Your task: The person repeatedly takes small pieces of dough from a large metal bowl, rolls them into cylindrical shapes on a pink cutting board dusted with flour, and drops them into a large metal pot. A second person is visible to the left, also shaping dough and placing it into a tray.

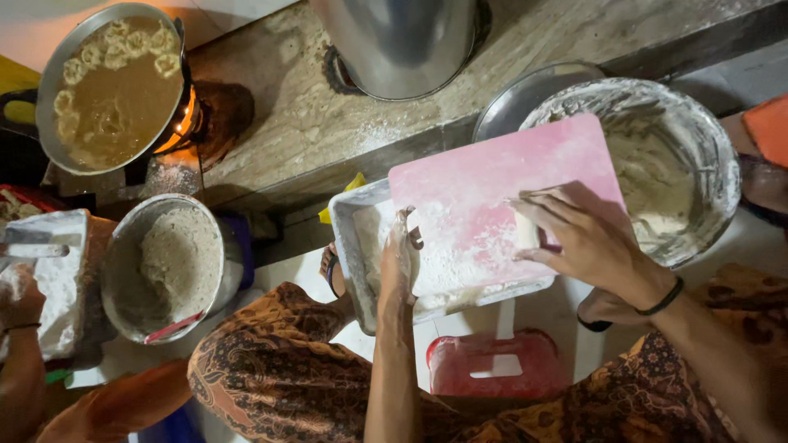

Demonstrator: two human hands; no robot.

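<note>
Her floury left hand rested open against the pink board over the tray; right hand gripped a dough piece.

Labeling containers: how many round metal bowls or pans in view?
4: frying pan top left, crumb bowl lower left, dough bowl right, pot top centre. Another rim behind the dough bowl is unclear.

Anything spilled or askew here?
Yes. The pink board lies tilted across the metal tray, overhanging its rim. Flour is strewn on the stone counter. The left hand is flour-coated.
</note>
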